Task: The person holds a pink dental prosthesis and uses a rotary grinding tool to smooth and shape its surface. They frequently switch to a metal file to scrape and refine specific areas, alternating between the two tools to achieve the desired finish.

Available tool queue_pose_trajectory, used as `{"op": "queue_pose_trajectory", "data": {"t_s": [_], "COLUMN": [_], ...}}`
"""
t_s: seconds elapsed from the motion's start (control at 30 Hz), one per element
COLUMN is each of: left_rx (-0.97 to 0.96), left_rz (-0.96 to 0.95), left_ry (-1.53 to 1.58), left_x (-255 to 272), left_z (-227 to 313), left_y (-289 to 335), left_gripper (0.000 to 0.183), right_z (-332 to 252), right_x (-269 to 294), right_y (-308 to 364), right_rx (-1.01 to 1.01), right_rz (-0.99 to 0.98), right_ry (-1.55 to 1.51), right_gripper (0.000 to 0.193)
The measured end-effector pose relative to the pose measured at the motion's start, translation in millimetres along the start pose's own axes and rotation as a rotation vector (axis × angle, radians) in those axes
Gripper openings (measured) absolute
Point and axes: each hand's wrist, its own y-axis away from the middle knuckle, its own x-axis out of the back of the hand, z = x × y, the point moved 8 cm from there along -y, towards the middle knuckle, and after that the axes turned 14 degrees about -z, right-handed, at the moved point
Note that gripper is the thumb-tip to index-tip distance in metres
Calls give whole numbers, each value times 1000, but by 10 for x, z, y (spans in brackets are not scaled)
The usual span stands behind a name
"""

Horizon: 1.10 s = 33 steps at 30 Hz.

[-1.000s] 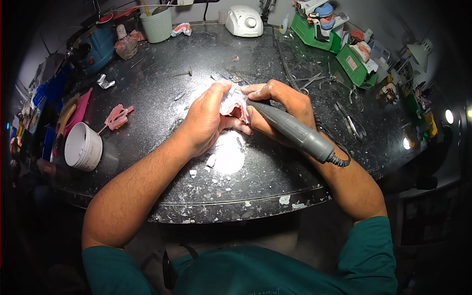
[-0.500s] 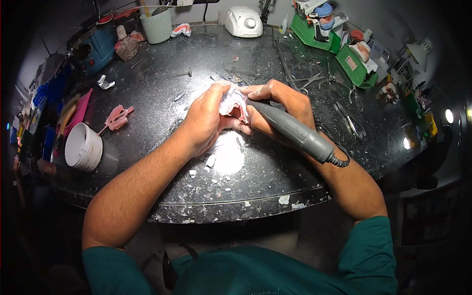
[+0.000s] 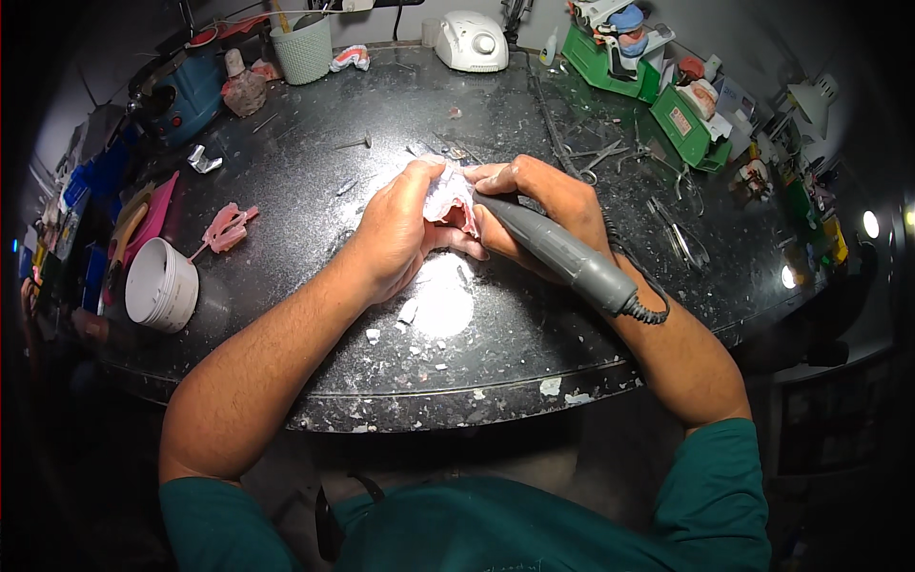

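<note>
Over the middle of the dark bench, my left hand (image 3: 400, 224) is closed around a white plaster dental piece (image 3: 444, 198) with pink material on its inner side. The thumb lies along its upper edge and the fingers curl beneath. My right hand (image 3: 548, 205) grips a grey handpiece (image 3: 562, 250) of a rotary grinder, with its coiled cord trailing from the near end. The handpiece's front end points at the right side of the plaster piece. Its tip is hidden by my fingers, so contact cannot be made out.
White plaster crumbs (image 3: 408, 312) lie below my hands. A white tub (image 3: 162, 286) and a pink tray-like piece (image 3: 229, 227) stand left. Scissors (image 3: 599, 157) and pliers (image 3: 679, 234) lie right, before green bins (image 3: 688, 129). A white control unit (image 3: 472, 43) sits at the back.
The handpiece and my right hand have shifted slightly left. The plaster piece is tilted a little differently; my left hand has barely moved.
</note>
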Motion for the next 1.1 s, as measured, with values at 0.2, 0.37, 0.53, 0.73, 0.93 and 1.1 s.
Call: {"op": "queue_pose_trajectory", "data": {"t_s": [0.2, 0.37, 0.53, 0.73, 0.93, 1.1], "left_rx": [-3, -2, 1, -12, -18, -4], "left_rz": [-4, -8, 7, 1, -99, -121], "left_ry": [0, -3, -5, 6, 73, 29], "left_x": [-22, -12, -12, 5, 49, -19], "left_z": [18, 14, 15, 23, 1, 28], "left_y": [13, 12, 18, 12, -8, -28], "left_gripper": [43, 43, 43, 43, 45, 45], "right_z": [-21, -39, -37, -42, 151, 1025], "right_x": [14, 23, 23, 17, 337, 803], "right_y": [-2, -5, -4, -4, 11, 352], "right_rx": [4, 4, -15, 8, -78, -824], "right_rz": [8, 12, 7, -9, 223, 227], "right_ry": [28, 31, 30, 6, -97, -270], "right_gripper": [32, 32, 31, 28, 14, 43]}}
